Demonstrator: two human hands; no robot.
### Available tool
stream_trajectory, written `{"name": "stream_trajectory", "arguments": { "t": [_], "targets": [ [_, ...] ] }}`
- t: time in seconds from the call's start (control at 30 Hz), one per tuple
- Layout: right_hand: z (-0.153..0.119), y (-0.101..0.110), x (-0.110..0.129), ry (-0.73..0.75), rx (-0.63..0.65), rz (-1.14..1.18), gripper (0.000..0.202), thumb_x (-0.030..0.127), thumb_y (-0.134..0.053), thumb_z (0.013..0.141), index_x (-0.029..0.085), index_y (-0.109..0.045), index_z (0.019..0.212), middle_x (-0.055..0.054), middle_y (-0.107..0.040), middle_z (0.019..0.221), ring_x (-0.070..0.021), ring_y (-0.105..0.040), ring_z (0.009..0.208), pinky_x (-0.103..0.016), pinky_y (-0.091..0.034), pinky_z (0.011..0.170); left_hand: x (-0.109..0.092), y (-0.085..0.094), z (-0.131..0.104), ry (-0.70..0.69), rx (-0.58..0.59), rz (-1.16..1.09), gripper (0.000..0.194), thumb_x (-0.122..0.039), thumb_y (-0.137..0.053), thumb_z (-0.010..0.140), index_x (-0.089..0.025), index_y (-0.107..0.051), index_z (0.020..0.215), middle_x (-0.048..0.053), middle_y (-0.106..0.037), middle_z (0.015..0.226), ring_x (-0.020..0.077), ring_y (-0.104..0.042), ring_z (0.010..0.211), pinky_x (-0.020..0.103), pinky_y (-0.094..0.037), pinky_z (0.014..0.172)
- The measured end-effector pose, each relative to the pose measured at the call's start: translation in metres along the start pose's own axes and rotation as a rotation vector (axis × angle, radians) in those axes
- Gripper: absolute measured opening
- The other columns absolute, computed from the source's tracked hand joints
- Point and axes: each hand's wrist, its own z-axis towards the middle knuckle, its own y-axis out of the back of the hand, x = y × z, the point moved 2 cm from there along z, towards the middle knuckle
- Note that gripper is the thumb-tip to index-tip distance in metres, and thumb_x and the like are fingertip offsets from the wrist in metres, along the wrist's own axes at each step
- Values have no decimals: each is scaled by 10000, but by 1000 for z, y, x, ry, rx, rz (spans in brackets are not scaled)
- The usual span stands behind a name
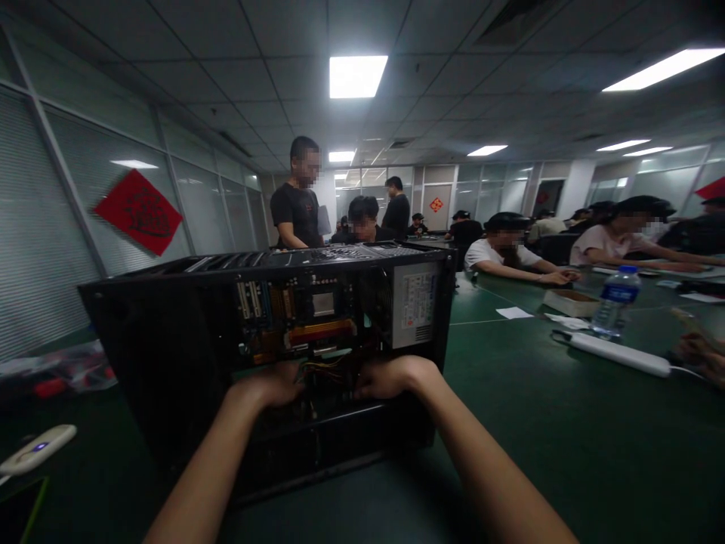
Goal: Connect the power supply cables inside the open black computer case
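A black computer case (374,434) lies with its open side toward me on the green table. Both hands reach inside its lower part. My left hand (277,384) is at the left of a bundle of thin coloured cables (325,368), its fingertips hidden in shadow. On the right of the same bundle is my right hand (390,375), fingers bent downward and blurred; what they hold, if anything, cannot be made out. Above the hands are the motherboard (297,302) and a power supply (413,306) with a white label.
A water bottle (615,302), a small box (571,303) and a white power strip (620,353) are on the right. Plastic bags (73,370) and a white device (38,449) lie left. Several people sit or stand beyond.
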Motion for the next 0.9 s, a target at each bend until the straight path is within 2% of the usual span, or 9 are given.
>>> {"name": "stream_trajectory", "arguments": {
  "t": [0.1, 0.17, 0.3, 0.37, 0.5, 0.6, 0.7, 0.83, 0.9],
  "targets": [
    [6, -6, 7, 37, -4, 44, 317, 359, -543, 928, 213, -753, 1116, -85, -749, 1072, -233, -692, 916, -293, -477, 699, -3, -2, -6, -57, -35, 30, 655, -281, -534, 823, -199, -407, 1460, 131, -436, 1528, 277, -439, 1386, 455, -360, 1129],
    [10, -8, 13, 26, 2, 17, 337, 367, -547, 929, 195, -741, 1144, -103, -743, 1091, -238, -691, 915, -291, -466, 676, -5, 1, -13, -91, -14, 20, 614, -293, -564, 799, -209, -474, 1401, 119, -508, 1477, 277, -497, 1333, 445, -406, 1087],
    [10, -7, 20, 12, -38, -17, 350, 366, -555, 926, 154, -736, 1136, -123, -741, 1070, -227, -682, 850, -276, -446, 626, -11, 15, -24, -29, 19, 1, 343, -328, -511, 831, -204, -673, 1107, 93, -726, 1144, 257, -680, 1020, 370, -522, 892],
    [7, -4, 22, 68, -74, 6, 319, 336, -531, 941, 143, -746, 1077, -103, -750, 982, -199, -663, 769, -259, -422, 593, -15, 25, -29, -8, -53, 13, 328, -354, -483, 853, -204, -696, 1053, 91, -738, 1092, 254, -687, 977, 360, -524, 872],
    [-3, 5, 33, 237, -179, 72, 270, 271, -502, 954, 138, -717, 1049, -74, -729, 944, -168, -631, 767, -240, -429, 631, -20, 51, -42, -6, -267, -45, 412, -357, -409, 903, -187, -655, 1186, 112, -673, 1263, 263, -629, 1140, 375, -483, 979],
    [-15, 13, 47, 364, -382, 82, 246, 119, -519, 894, 135, -680, 1080, -89, -698, 1055, -179, -622, 917, -257, -456, 781, -21, 70, -57, 42, -375, -140, 432, -425, -401, 922, -171, -656, 1162, 112, -696, 1215, 256, -660, 1067, 362, -507, 937],
    [-24, 22, 57, 411, -648, 123, 300, 39, -472, 874, 134, -665, 1084, -107, -672, 1107, -192, -597, 1030, -295, -443, 900, -22, 84, -73, 7, -446, -196, 436, -472, -427, 914, -186, -650, 1157, 77, -711, 1190, 232, -681, 1000, 331, -530, 883],
    [-23, 30, 56, 406, -957, 444, 236, 106, -473, 910, 152, -667, 1037, -82, -679, 1081, -180, -607, 1030, -309, -442, 923, -18, 89, -78, -3, -460, -135, 424, -468, -444, 909, -210, -664, 1163, 56, -716, 1186, 233, -682, 1007, 325, -528, 873],
    [-18, 32, 53, 392, -1041, 644, 178, 185, -512, 905, 163, -665, 994, -56, -685, 1020, -176, -614, 973, -308, -453, 884, -12, 87, -74, 39, -451, -79, 399, -442, -453, 907, -227, -677, 1158, 54, -717, 1187, 232, -685, 1001, 318, -528, 856]
  ]
}}
